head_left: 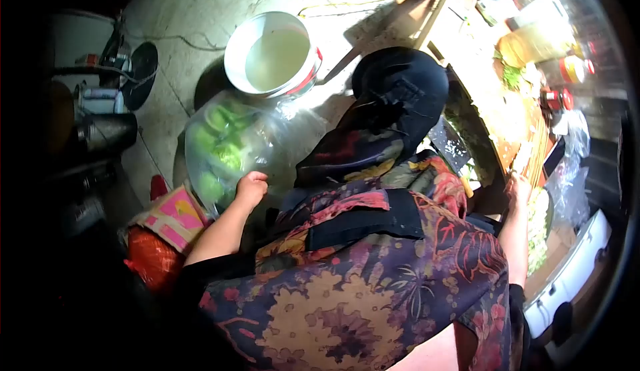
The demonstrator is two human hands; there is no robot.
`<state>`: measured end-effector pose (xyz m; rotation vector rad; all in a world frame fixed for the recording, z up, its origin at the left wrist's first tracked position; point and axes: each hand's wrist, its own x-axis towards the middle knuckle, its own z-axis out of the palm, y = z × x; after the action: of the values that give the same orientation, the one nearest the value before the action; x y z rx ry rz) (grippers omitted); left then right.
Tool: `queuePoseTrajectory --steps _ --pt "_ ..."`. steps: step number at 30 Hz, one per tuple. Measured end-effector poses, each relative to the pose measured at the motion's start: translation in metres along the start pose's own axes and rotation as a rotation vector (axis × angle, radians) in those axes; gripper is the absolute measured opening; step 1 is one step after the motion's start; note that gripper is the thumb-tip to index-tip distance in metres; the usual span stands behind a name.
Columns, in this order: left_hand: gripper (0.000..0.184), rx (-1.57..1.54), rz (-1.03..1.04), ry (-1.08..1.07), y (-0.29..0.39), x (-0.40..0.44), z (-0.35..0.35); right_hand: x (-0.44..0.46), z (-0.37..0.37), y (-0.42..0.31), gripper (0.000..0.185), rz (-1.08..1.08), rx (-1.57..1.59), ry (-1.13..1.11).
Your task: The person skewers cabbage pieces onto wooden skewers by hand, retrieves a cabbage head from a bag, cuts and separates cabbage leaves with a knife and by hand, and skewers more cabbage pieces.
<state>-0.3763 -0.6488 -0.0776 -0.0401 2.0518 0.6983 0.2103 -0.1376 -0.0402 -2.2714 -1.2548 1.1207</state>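
My left hand is closed at the near edge of a clear plastic bag and appears to pinch its film. Green vegetables show inside the bag, which stands on the floor beside a white bucket of cloudy liquid. My right hand has its fingers curled at the edge of the worktable, by the lower end of some thin brown sticks. What those fingers hold is too small and glaring to tell. Pale chopped pieces lie near that wrist.
Jars and a red-lidded container stand along the table's far side. At the right is a white case. A pink and tan box and a red bag sit at left, near dark equipment.
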Motion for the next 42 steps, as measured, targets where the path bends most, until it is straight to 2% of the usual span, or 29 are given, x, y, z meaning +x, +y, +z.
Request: queuePoseTrajectory --steps 1,3,5,7,9,10,11,13,14,15,16,17,19,20,22,23,25,26,29,31,33,35,36,37,39,42 --pt "0.029 0.011 0.029 -0.018 -0.006 0.003 0.003 -0.001 -0.001 -0.006 0.019 -0.007 -0.023 -0.010" --pt "0.030 -0.005 0.058 0.016 -0.017 0.006 0.008 -0.006 -0.011 -0.020 0.019 -0.083 -0.361 0.107" --pt "0.024 0.053 0.206 0.156 -0.027 0.011 0.012 -0.015 -0.018 -0.034 0.024 -0.089 -0.389 0.074" --pt "0.018 0.084 0.213 0.145 -0.008 -0.005 0.012 -0.057 -0.010 -0.067 0.029 -0.128 -0.275 -0.005" --pt "0.019 0.506 0.575 -0.181 -0.016 -0.004 0.011 -0.081 -0.004 -0.091 0.030 -0.080 -0.347 -0.070" --pt "0.018 0.246 0.472 -0.346 -0.044 0.016 0.022 -0.085 -0.002 -0.093 0.030 -0.139 -0.354 -0.126" --pt "0.018 0.237 0.465 -0.353 -0.056 0.023 0.030 -0.091 0.001 -0.096 0.030 -0.202 -0.361 -0.181" --pt "0.017 0.345 0.485 -0.114 -0.058 0.034 0.041 -0.115 0.016 -0.105 0.029 -0.224 -0.360 -0.181" --pt "0.015 0.147 0.293 -0.015 -0.055 0.036 0.041 -0.126 0.022 -0.109 0.029 -0.226 -0.389 -0.181" --pt "0.013 0.054 0.213 0.131 -0.068 0.052 0.043 -0.134 0.026 -0.111 0.028 -0.229 -0.418 -0.186" --pt "0.010 0.246 0.245 0.253 -0.061 0.049 0.037 -0.140 0.030 -0.110 0.028 -0.227 -0.442 -0.192" --pt "0.018 0.406 0.205 0.264 -0.060 0.053 0.029 -0.147 0.035 -0.112 0.028 -0.228 -0.452 -0.194" --pt "0.027 0.547 0.402 0.277 -0.069 0.061 0.015 -0.160 0.041 -0.117 0.028 -0.217 -0.529 -0.207" --pt "0.027 0.545 0.395 0.272 -0.076 0.060 0.009 -0.153 0.040 -0.109 0.029 -0.235 -0.499 -0.219" --pt "0.037 1.028 0.647 0.122 -0.082 0.057 0.000 -0.162 0.048 -0.113 0.029 -0.231 -0.500 -0.221" --pt "0.037 1.022 0.642 0.116 -0.086 0.054 -0.002 -0.166 0.050 -0.115 0.029 -0.231 -0.493 -0.222" --pt "0.032 1.233 0.271 -0.231 -0.089 0.052 -0.006 -0.156 0.052 -0.108 0.027 -0.263 -0.460 -0.237" --pt "0.025 1.385 0.159 -0.323 -0.085 0.049 -0.012 -0.150 0.054 -0.102 0.026 -0.291 -0.424 -0.254" --pt "0.026 1.393 0.071 -0.371 -0.075 0.014 -0.035 -0.131 0.058 -0.091 0.023 -0.335 -0.403 -0.285" --pt "0.027 1.309 -0.043 -0.435 -0.092 0.002 -0.052 -0.121 0.061 -0.087 0.022 -0.343 -0.416 -0.308" --pt "0.029 1.276 -0.089 -0.416 -0.109 -0.005 -0.058 -0.117 0.065 -0.086 0.021 -0.347 -0.428 -0.328" --pt "0.031 1.235 -0.244 -0.417 -0.138 0.000 -0.056 -0.117 0.070 -0.085 0.020 -0.302 -0.353 -0.363" --pt "0.033 1.148 -0.357 -0.345 -0.134 0.003 -0.053 -0.114 0.071 -0.082 0.020 -0.304 -0.358 -0.364" --pt "0.033 1.145 -0.355 -0.349 -0.131 0.003 -0.053 -0.112 0.073 -0.079 0.020 -0.299 -0.328 -0.387" --pt "0.037 0.854 -0.331 -0.103 -0.121 0.001 -0.051 -0.110 0.071 -0.080 0.020 -0.297 -0.304 -0.406" --pt "0.037 0.694 -0.424 0.104 -0.125 0.014 -0.055 -0.110 0.071 -0.076 0.020 -0.337 -0.405 -0.399"
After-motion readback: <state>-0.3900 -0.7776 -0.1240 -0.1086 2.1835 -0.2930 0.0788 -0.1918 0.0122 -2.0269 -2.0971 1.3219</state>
